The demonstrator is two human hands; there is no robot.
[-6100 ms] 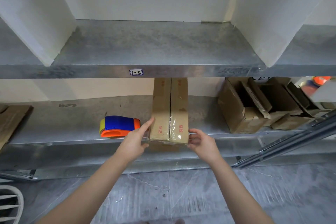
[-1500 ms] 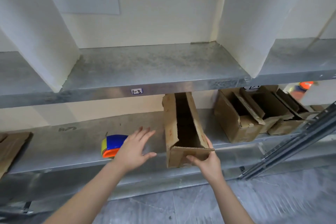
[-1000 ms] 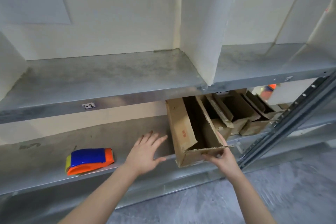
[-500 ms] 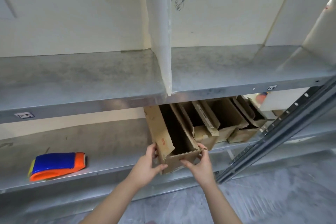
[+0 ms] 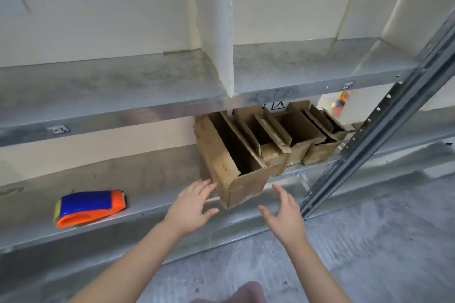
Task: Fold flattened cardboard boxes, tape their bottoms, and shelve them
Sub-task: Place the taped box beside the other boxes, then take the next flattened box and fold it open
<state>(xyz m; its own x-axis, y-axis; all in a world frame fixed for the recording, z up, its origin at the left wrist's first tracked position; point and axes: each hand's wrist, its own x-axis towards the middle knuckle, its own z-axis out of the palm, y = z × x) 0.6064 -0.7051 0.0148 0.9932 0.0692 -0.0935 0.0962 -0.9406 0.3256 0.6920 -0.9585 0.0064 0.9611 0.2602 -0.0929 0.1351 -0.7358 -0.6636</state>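
A narrow brown cardboard box (image 5: 248, 184) stands open-topped on the lower metal shelf (image 5: 152, 206), its near corner hanging a little over the shelf's front edge. It leans against a row of similar open boxes (image 5: 295, 147) to its right. My left hand (image 5: 192, 206) is spread just left of the box, fingertips touching or almost touching its lower left side. My right hand (image 5: 283, 214) hovers with spread fingers below and right of the box, apart from it. A blue and orange tape dispenser (image 5: 89, 206) lies on the same shelf, far left.
The upper shelf (image 5: 123, 86) is split by white divider panels (image 5: 219, 32). A slotted metal upright (image 5: 379, 130) slants across the right side, close to the row of boxes. Grey floor (image 5: 344, 253) lies below the rack.
The box went from taped-bottom-up to open-top-up and slid right against the other boxes. Both hands held its near end half a second ago and have since let go and drawn back.
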